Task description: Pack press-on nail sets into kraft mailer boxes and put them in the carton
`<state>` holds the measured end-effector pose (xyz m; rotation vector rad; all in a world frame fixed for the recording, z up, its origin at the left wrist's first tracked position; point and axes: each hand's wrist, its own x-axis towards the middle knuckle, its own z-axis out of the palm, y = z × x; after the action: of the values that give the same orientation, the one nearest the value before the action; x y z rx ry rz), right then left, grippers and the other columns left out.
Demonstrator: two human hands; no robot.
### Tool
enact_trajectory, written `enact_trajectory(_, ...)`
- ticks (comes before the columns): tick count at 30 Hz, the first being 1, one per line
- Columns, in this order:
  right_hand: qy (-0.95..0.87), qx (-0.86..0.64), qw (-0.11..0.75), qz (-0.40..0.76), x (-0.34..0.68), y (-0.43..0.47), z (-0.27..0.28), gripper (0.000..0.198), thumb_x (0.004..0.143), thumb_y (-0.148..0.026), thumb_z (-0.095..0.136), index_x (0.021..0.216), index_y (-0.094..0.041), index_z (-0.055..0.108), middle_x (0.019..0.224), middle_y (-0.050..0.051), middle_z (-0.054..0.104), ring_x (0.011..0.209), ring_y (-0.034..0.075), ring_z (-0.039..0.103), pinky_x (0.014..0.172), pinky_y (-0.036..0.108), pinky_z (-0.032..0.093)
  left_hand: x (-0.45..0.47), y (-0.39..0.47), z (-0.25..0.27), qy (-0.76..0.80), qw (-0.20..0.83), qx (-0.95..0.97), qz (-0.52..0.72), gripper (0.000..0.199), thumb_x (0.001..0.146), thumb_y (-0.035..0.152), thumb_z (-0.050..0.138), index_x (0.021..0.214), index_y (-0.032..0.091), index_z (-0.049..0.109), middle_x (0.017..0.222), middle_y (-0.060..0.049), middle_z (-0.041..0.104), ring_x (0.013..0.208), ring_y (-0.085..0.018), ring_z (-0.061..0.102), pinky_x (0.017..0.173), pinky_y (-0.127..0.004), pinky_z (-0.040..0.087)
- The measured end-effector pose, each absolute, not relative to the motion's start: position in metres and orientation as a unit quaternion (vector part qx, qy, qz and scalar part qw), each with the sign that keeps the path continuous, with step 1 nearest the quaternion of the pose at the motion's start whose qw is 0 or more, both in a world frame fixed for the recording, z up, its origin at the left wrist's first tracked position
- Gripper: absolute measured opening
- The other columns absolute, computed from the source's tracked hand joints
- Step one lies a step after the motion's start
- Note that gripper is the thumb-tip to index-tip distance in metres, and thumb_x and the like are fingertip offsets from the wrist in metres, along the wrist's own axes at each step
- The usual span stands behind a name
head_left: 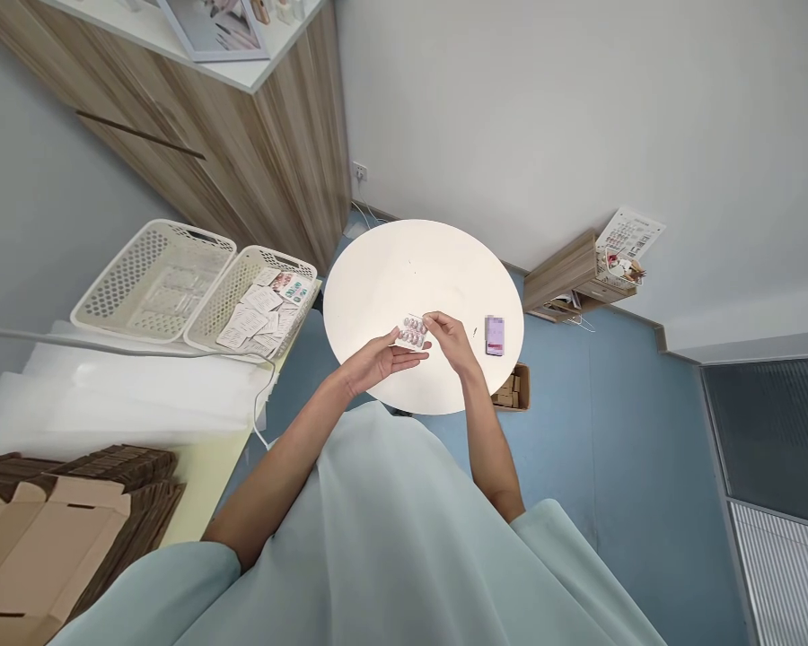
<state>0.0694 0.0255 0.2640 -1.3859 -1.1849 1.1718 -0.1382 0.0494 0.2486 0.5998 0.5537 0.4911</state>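
Observation:
Over the round white table I hold a small card of pink press-on nails, its rows of shiny oval pieces facing up. My left hand supports it from the left, thumb on the edge and the other fingers stretched out beneath. At the card's right edge, my right hand pinches the upper corner between thumb and fingertips. A phone with a lilac screen lies on the table to the right of my hands. Small dark specks are on the tabletop.
Left, a white basket holds printed cards beside another basket with clear packs. Foam sheets and flattened cardboard boxes lie nearer me. A box of small cartons stands below the table's right edge. A cable crosses the left side.

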Motion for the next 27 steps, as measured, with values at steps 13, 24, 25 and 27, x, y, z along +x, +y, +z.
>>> enact_trajectory(13,-0.406,-0.657,0.488,0.408,0.038,0.022,0.275,0.036,0.085,-0.058,0.082,0.092,-0.023,0.076,0.101,0.006,0.079,0.099,0.022,0.071,0.094,0.036,0.057,-0.138,0.053,0.239,0.446,0.721,0.404,0.343,0.069,0.071,0.065,0.095,0.118,0.020,0.073,0.131,-0.017,0.078,0.122,-0.033,0.074,0.107,-0.047,0.057)
enact_trajectory(24,-0.387,-0.701,0.487,0.350,0.032,0.031,0.276,0.033,0.087,-0.056,0.076,0.082,-0.024,0.071,0.092,0.004,0.077,0.091,0.021,0.068,0.083,0.034,0.056,-0.140,0.050,0.240,0.490,0.605,0.481,0.404,0.052,0.088,0.053,0.079,0.128,0.021,0.071,0.130,-0.014,0.077,0.119,-0.030,0.074,0.104,-0.043,0.059)
enact_trajectory(25,-0.384,-0.699,0.487,0.356,0.034,0.033,0.277,0.033,0.087,-0.056,0.076,0.083,-0.024,0.071,0.092,0.004,0.077,0.091,0.021,0.068,0.081,0.034,0.055,-0.142,0.051,0.240,0.492,0.604,0.474,0.411,0.050,0.088,0.053,0.078,0.126,0.021,0.071,0.124,-0.013,0.078,0.116,-0.029,0.074,0.104,-0.044,0.058)
enact_trajectory(27,-0.381,-0.690,0.487,0.376,0.038,0.035,0.278,0.034,0.085,-0.056,0.077,0.083,-0.023,0.071,0.091,0.004,0.076,0.090,0.021,0.069,0.077,0.033,0.054,-0.145,0.054,0.240,0.492,0.603,0.468,0.418,0.047,0.087,0.053,0.079,0.119,0.020,0.073,0.114,-0.012,0.079,0.107,-0.028,0.075,0.103,-0.045,0.059)
